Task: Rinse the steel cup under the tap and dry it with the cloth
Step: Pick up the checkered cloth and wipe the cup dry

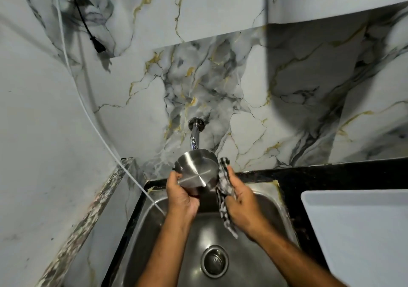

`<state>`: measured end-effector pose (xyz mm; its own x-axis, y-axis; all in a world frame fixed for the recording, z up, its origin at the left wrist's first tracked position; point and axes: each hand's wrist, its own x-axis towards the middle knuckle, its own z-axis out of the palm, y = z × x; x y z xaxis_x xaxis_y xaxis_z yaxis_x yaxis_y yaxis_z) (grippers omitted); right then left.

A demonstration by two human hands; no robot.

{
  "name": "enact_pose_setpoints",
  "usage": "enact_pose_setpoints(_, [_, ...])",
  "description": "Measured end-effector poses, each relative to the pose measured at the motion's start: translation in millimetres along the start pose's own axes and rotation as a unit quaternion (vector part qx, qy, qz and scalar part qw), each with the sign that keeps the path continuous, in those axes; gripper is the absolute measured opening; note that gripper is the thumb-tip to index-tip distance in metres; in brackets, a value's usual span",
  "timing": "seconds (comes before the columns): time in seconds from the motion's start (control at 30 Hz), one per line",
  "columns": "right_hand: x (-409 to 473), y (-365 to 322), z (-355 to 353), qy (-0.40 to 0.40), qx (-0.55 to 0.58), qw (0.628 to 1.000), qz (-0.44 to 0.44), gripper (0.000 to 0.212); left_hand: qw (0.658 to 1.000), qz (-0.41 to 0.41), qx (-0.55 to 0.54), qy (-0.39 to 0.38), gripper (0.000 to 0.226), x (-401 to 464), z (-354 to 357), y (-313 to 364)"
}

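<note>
Steel cup (197, 169), base toward me, is gripped in my left hand (181, 196) over the sink (268, 200), hiding the tap's (194, 134) spout. My right hand (239, 200) clamps the cloth (223, 195) against its right side; mouth unseen.

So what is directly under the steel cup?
Under the steel cup, held base toward the camera, is the sink. The left hand covers its lower rim. Its inside faces away, unseen.

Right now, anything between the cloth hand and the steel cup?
Nothing visible. The right hand holds the cloth beside the steel cup, which the left hand holds bottom-up over the sink, just below the tap. The cloth appears to touch the cup's side.
</note>
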<state>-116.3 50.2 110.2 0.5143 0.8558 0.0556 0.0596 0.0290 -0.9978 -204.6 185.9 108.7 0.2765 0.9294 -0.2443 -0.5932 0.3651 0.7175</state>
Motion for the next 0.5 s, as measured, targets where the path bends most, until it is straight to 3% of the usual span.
enact_pose_setpoints(0.07, [-21.4, 6.9, 20.3, -0.028, 0.011, 0.999, -0.009, 0.080, 0.992, 0.044, 0.103, 0.049, 0.020, -4.5, 9.3, 0.8])
enact_pose_setpoints(0.13, [-31.7, 9.1, 39.5, -0.019, 0.059, 0.998, -0.021, 0.078, 0.956, 0.121, 0.254, 0.081, 0.038, -7.5, 13.6, -2.2])
enact_pose_setpoints(0.23, [-17.5, 4.4, 44.8, 0.094, 0.146, 0.983, 0.055, 0.066, 0.934, 0.158, 0.315, 0.058, 0.064, -13.0, 11.7, -4.4])
enact_pose_setpoints(0.4, [12.2, 2.2, 14.6, 0.273, 0.235, 0.924, 0.131, 0.044, 0.952, 0.052, 0.301, 0.004, 0.049, -8.5, -5.6, 6.3])
enact_pose_setpoints(0.5, [20.9, 2.1, -2.2, 0.285, 0.287, 0.902, 0.148, 0.053, 0.954, -0.035, 0.296, -0.028, 0.035, -1.3, -16.2, 12.8])
